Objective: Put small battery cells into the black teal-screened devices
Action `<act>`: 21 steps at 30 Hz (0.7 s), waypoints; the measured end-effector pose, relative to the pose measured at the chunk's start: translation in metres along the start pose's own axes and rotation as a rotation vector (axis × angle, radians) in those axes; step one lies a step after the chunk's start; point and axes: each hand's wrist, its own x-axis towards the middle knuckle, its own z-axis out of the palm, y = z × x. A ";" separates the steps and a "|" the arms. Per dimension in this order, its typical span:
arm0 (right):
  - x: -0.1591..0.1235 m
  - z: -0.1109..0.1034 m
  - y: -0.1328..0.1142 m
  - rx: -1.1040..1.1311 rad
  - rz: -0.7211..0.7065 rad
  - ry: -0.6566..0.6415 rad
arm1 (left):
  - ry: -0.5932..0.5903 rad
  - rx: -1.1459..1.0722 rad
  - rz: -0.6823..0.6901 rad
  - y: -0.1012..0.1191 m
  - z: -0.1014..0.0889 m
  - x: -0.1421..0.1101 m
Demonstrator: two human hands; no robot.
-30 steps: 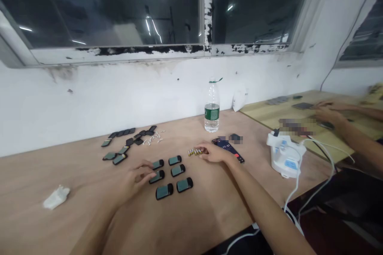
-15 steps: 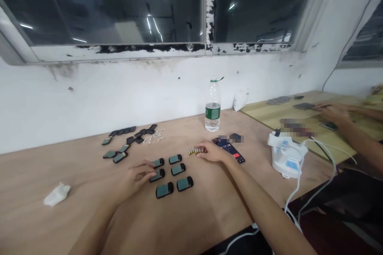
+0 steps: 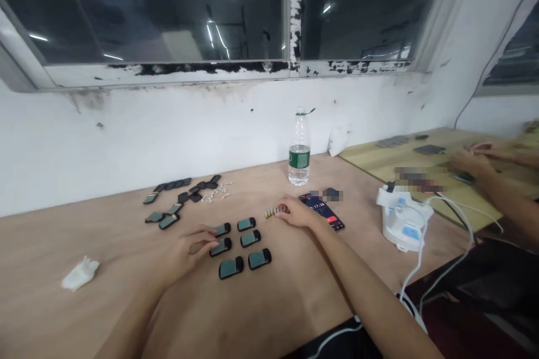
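Six small black rounded cases with grey-green faces lie in two columns before me, among them a front case [image 3: 231, 267]. My left hand [image 3: 191, 247] reaches in from the left, fingers stretched out and a little apart. Its fingertips touch or hover at the left edges of the back-left case [image 3: 223, 229] and the middle-left case [image 3: 220, 247]. Right of the cases, a short row of small yellow-and-silver batteries [image 3: 270, 212] rests on the table. My right hand [image 3: 292, 212] has its fingers closed at the right end of that row; they partly hide the batteries there.
More black cases [image 3: 169, 221] and small white pieces [image 3: 214, 194] lie at the back left. A crumpled white tissue [image 3: 81, 274] is at far left. Behind my right hand are a phone [image 3: 326, 213] and a water bottle [image 3: 299, 165]. A white cabled device [image 3: 404, 219] stands right; another person's hands [image 3: 474, 160] are beyond.
My hands have barely moved; the right one has shifted very slightly at the battery row. The other person's hands have lifted away from a flat grey piece.
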 end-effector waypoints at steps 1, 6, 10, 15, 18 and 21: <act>0.000 -0.001 -0.001 -0.002 0.001 -0.005 | 0.006 0.000 0.010 0.000 0.001 0.000; -0.001 -0.002 -0.001 0.012 -0.014 -0.010 | 0.005 0.020 0.027 0.002 0.001 -0.001; -0.003 -0.006 -0.001 0.052 -0.023 0.029 | 0.002 0.035 0.000 0.004 -0.002 -0.001; -0.007 -0.009 -0.011 0.004 -0.070 0.086 | 0.012 0.041 0.000 0.007 -0.003 0.000; -0.007 0.000 -0.022 -0.014 -0.181 0.027 | 0.025 -0.003 0.026 0.009 -0.004 -0.001; -0.004 0.012 -0.029 -0.027 -0.227 -0.022 | 0.064 -0.021 0.014 0.011 -0.005 -0.003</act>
